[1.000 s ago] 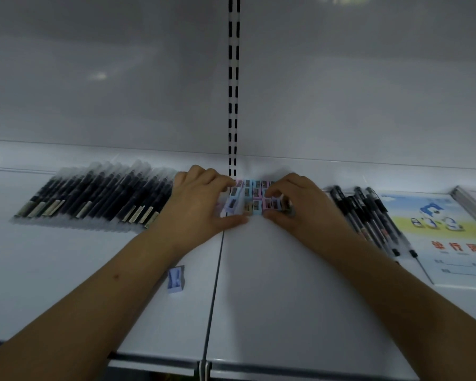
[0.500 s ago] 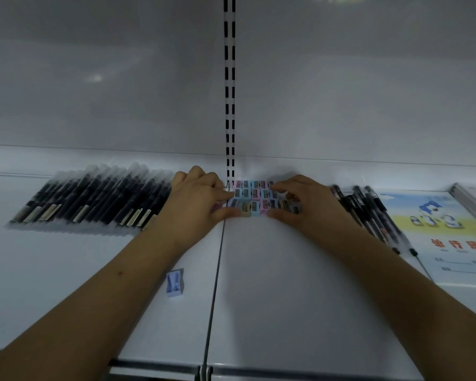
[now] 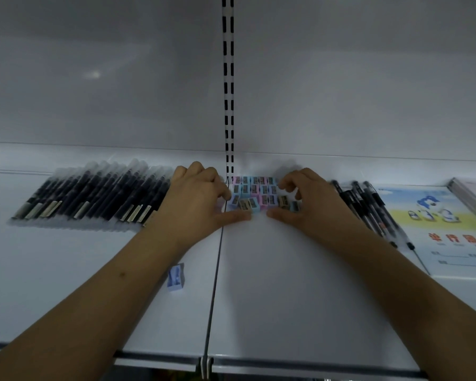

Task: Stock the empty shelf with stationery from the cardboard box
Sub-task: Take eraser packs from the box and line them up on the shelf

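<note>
While both hands were busy at the back of the shelf [image 3: 272, 298], the bit that mattered for whatever came next was sitting off to the left and closer to the person. Starting from the left: a neat row of black pens in clear sleeves [image 3: 94, 196] lay along the back, long axes running front to back with a slight slant. Then the left hand [image 3: 195, 204], fingers curled over the left edge of the sharpener block and thumb stretched flat along its front, so pressing and squaring rather than actually gripping anything. Just below that forearm sat a stray blue sharpener [image 3: 176, 276], alone, well apart from the rest, lying toward the front edge from the left hand and clearly nearer to it than to the right. My guess is that one gets pulled back into the group by the left hand. Next, the cluster of pink and blue sharpeners [image 3: 259, 192], packed in rows against the back wall by the slotted upright. The right hand [image 3: 305, 204] mirrored the left, fingers curled at the block's right edge, thumb along the front. Past it, loose black pens [image 3: 368, 207], then a notebook with a cartoon cover [image 3: 445, 229].
</note>
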Available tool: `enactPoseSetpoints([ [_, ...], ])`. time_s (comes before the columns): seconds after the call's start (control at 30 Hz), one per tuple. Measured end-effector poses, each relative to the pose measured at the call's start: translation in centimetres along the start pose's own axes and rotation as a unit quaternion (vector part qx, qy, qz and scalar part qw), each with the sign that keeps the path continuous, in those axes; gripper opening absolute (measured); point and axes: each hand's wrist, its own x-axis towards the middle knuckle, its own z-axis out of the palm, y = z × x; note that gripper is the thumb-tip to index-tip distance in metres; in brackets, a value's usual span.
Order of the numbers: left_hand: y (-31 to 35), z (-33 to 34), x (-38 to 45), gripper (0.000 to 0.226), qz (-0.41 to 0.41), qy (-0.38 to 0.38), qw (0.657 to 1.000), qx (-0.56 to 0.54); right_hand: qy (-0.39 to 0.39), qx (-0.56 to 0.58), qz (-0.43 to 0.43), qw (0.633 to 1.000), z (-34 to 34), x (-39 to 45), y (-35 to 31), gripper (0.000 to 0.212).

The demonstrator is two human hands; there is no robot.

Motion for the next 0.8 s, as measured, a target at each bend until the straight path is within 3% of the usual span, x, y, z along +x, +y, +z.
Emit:
enactPoseSetpoints([
  [0.3,0.1,1.1,0.6,0.055,0.006,0.025,1.0,0.013,0.009,0.05,0.019,0.999,0.7,0.7,0.3,0.037],
  [0.63,1.2,0.8,0.3,0.081,-0.012,0.027,0.999,0.021,0.02,0.027,-0.005,0.999,0.8,0.3,0.3,0.035],
  [0.8,1.1,0.2,0.1,0.059,0.032,0.034,0.996,-0.077,0.039,0.007,-0.053,0.998,0.3,0.1,0.1,0.041],
])
